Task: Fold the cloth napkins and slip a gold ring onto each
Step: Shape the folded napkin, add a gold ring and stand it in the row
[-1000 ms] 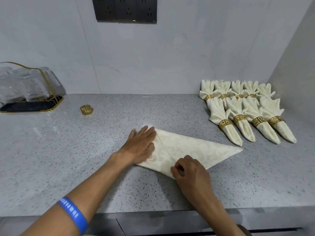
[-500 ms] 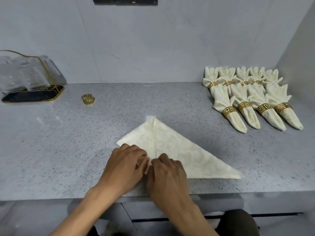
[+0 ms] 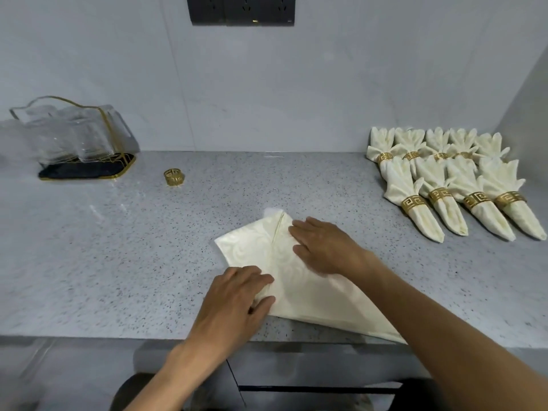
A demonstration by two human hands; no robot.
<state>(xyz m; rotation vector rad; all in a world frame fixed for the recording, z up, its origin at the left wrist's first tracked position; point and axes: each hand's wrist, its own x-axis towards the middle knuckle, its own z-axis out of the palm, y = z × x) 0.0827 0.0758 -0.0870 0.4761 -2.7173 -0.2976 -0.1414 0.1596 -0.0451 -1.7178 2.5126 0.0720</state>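
Note:
A cream patterned napkin (image 3: 252, 247) lies folded flat near the front edge of the grey speckled counter (image 3: 118, 247). My left hand (image 3: 237, 301) rests on its near left part, fingers fairly straight. My right hand (image 3: 323, 247) lies flat on the upper right part, fingers pointing left toward a raised fold line. A single loose gold ring (image 3: 174, 177) stands on the counter at the back left, away from both hands.
Several finished napkins with gold rings (image 3: 450, 188) lie in two rows at the back right. A clear glass holder on a dark gold-edged tray (image 3: 86, 170) stands at the back left. A black socket panel (image 3: 241, 8) is on the wall.
My right hand moved from the napkin's near edge up onto its upper right part, flattening out. The right side of the napkin is folded in toward the centre. My left hand stayed low.

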